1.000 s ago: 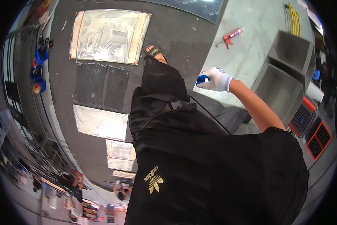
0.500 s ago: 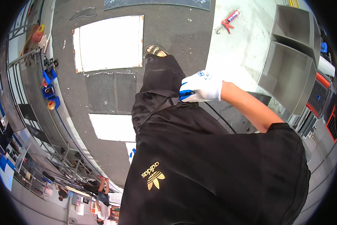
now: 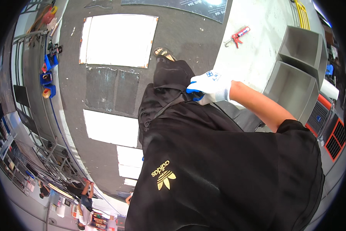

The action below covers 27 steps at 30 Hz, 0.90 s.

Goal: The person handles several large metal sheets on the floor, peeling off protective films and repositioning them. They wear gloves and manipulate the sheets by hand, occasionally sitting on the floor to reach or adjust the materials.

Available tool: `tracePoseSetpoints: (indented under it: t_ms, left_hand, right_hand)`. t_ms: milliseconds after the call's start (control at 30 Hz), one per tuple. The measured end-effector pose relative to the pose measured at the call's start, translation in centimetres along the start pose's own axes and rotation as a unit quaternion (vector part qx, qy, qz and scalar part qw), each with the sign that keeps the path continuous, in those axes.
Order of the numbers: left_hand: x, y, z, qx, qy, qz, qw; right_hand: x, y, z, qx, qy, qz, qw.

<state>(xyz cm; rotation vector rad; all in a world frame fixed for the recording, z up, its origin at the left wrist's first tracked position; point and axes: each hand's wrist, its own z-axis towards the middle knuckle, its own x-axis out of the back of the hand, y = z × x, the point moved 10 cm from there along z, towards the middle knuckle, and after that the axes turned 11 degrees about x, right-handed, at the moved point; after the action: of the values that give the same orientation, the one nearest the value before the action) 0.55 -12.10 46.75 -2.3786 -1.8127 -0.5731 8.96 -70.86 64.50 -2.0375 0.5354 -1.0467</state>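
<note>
My right hand, in a white work glove with blue palm and fingertips, is closed at the front of my black clothing. Its fingers pinch a black strap that runs across the dark cloth at my waist. What lies inside the fingers is partly hidden. A thin dark cord trails from beside the wrist toward my side. My left hand is not in view; my black shirt covers much of the lower picture.
White panels lie on the dark floor mat. A red caulking gun rests on the pale floor. Grey open boxes stand at right. Blue bins and metal racks line the left; another person is farther off.
The view has shifted, showing more of the floor panels at lower left. My right hand stays at the strap, its fingers slightly repositioned.
</note>
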Motion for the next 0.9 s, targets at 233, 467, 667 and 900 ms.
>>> tracePoseSetpoints:
  t_ms: [233,467,667,900]
  left_hand:
    - [-2.3,-0.6,0.1,-0.008,-0.018,-0.038,0.999]
    - [0.3,-12.5,3.7,0.014,-0.018,-0.1,0.995]
    - [2.3,-18.5,2.7,-0.004,0.007,-0.152,0.988]
    - [3.9,-13.8,0.0,0.053,0.073,-0.135,0.987]
  right_hand:
    - [-0.1,-1.1,1.6,-0.024,-0.048,-0.015,0.998]
    - [-0.9,-2.0,2.4,0.07,-0.004,-0.003,0.998]
    - [-0.2,-4.2,2.4,0.132,-0.038,-0.011,0.99]
    - [0.0,-4.0,2.6,-0.073,-0.193,0.118,0.971]
